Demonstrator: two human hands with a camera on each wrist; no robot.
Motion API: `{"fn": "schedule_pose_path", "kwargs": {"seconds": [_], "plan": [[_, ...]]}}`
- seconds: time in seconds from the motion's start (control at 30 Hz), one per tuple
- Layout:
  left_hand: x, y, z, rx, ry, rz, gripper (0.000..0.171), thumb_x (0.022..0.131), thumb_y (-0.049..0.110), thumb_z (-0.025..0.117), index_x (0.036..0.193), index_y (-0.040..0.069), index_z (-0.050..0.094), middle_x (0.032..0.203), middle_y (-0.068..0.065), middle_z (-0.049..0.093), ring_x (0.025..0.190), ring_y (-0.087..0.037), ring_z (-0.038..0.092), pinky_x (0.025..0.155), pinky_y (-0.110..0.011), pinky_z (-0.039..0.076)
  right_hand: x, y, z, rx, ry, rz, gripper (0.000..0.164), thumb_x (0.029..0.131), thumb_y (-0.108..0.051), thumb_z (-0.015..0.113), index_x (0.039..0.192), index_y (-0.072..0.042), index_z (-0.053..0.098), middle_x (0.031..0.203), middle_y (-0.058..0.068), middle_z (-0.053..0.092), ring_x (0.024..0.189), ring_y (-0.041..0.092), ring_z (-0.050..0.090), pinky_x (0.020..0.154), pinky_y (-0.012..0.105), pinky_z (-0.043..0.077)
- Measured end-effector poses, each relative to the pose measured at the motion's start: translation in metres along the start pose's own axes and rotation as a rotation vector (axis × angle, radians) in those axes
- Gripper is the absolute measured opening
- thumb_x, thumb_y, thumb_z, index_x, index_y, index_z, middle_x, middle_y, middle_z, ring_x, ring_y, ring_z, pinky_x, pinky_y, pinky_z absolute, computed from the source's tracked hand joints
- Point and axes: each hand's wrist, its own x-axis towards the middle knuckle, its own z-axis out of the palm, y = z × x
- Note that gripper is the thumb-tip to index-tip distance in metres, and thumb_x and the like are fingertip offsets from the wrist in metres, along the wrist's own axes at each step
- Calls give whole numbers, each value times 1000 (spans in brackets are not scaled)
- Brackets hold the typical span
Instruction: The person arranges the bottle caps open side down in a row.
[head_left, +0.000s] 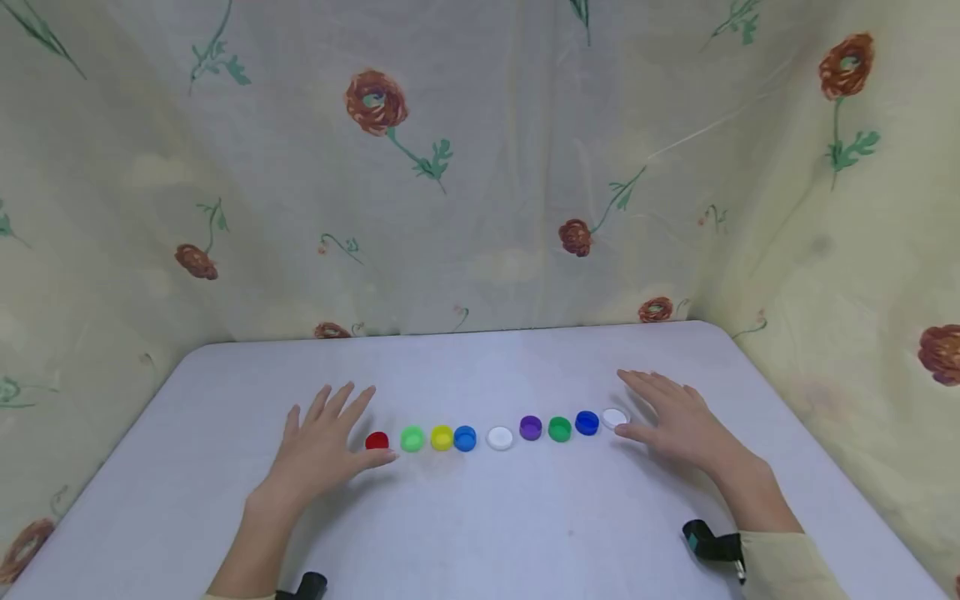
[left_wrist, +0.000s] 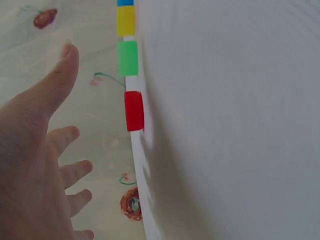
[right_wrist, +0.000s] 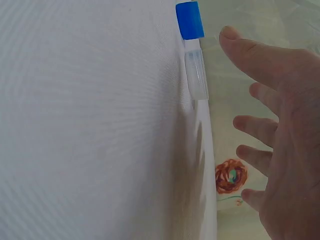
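Between the counter's (head_left: 465, 533) side edges lie nine caps (head_left: 500, 438) in a row, the left hand (head_left: 318, 454), fingers apart, near the red cap (head_left: 377, 438), the right hand (head_left: 678, 425) likewise near the clear cap (head_left: 614, 417).

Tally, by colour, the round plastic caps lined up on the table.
Red round plastic cap: 1
Yellow round plastic cap: 1
Purple round plastic cap: 1
Light green round plastic cap and darker green round plastic cap: 2
Lighter blue round plastic cap and darker blue round plastic cap: 2
White round plastic cap and whitish translucent round plastic cap: 2
Total: 9
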Motion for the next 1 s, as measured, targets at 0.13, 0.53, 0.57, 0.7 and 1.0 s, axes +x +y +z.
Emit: {"fn": "schedule_pose_path", "kwargs": {"seconds": [0.13, 0.53, 0.57, 0.7, 1.0], "plan": [[1, 7, 2, -8, -6, 4, 103, 74, 79, 63, 156, 25, 33, 163, -16, 29, 150, -47, 18, 112, -78, 10, 0, 1, 2, 2, -1, -13, 84, 88, -60, 64, 154, -18, 36, 156, 18, 41, 144, 47, 31, 110, 72, 21], [4, 22, 8, -16, -4, 36, 99, 76, 74, 65, 156, 26, 33, 162, -14, 31, 150, -45, 21, 114, -75, 12, -1, 2, 3, 14, 13, -20, 79, 85, -47, 72, 152, -18, 40, 153, 17, 45, 143, 43, 36, 111, 69, 24], [5, 22, 9, -14, -8, 39, 99, 76, 75, 65, 156, 27, 33, 162, -14, 32, 150, -45, 21, 114, -75, 13, 0, 2, 4, 17, 9, -17, 79, 85, -47, 72, 152, -18, 40, 153, 17, 45, 143, 43, 36, 111, 69, 24], [7, 27, 14, -13, -36, 41, 100, 75, 77, 64, 156, 27, 33, 161, -13, 33, 150, -45, 23, 114, -75, 14, 0, 4, 9, 15, -4, -9, 79, 85, -45, 74, 151, -19, 41, 153, 16, 46, 142, 42, 37, 111, 70, 24], [14, 41, 14, -5, -28, 51, 96, 76, 75, 65, 154, 27, 36, 159, -12, 39, 148, -44, 29, 113, -75, 18, 1, -4, 0, 0, 3, -8, 76, 86, -45, 73, 151, -20, 42, 149, 16, 51, 139, 40, 43, 113, 68, 24]]}}
